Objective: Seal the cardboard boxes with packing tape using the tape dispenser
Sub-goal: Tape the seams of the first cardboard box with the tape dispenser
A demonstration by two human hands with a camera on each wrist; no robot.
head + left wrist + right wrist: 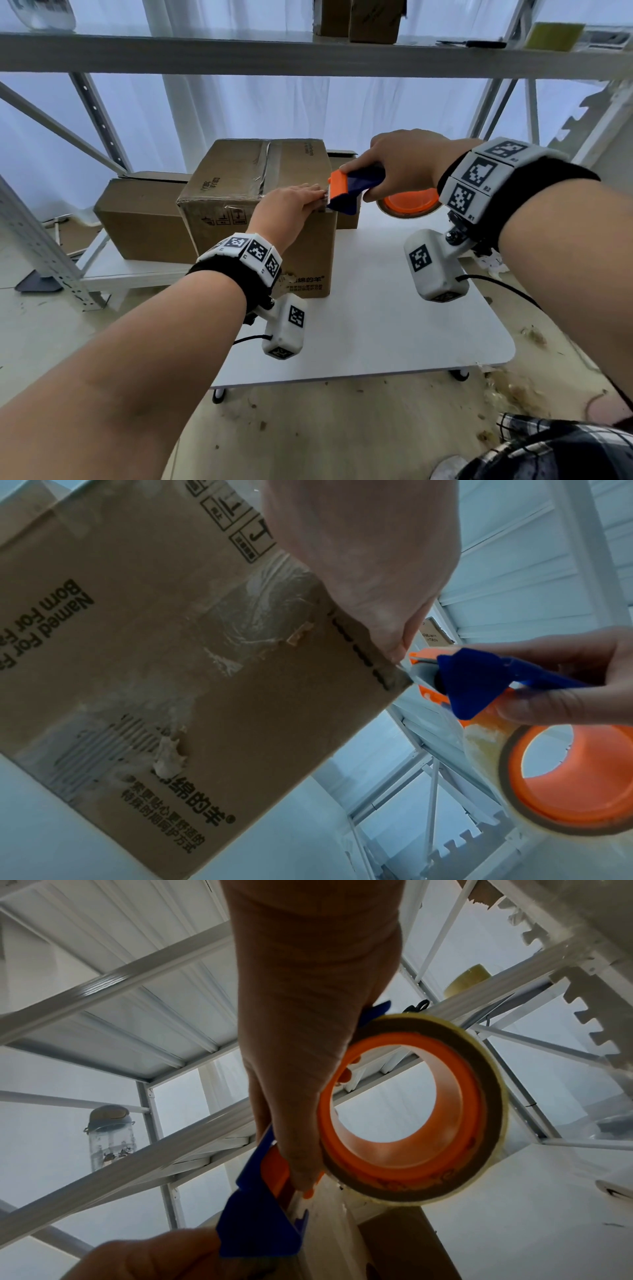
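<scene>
My right hand (404, 161) gripped the tape dispenser (356, 186) at the box (239, 178) edge; my left hand (291, 205) lay flat on the top.

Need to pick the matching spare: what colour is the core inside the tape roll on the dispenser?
Orange; the tape roll's core shows best in the right wrist view.

- The taped box (260, 192) stands on the table (394, 325).
- A second box (144, 219) sits left of it, on a low shelf (137, 270).
- A third box (346, 212) stands behind it.
- Two more boxes (373, 20) stand on the upper shelf (239, 51).
</scene>
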